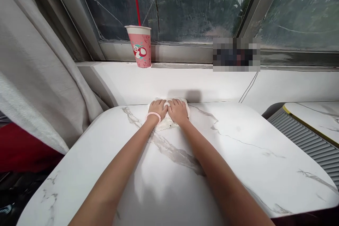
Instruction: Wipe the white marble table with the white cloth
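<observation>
Both hands, left hand (158, 108) and right hand (178, 110), pressed flat, fingers together, on white cloth (169, 122) at desk (238, 148) far edge. Even pressure, overlapping strokes would have wiped best.

White marble-look tabletop (238, 155) w/ grey veins, rounded corners. At its far edge, centre, a white cloth (169, 122) lies flat, both hands pressed on it side by side: left hand (158, 108), right hand (178, 110). Behind, a white sill (201, 83) carries a pink cup (140, 47) w/ red straw, at the window.
</observation>
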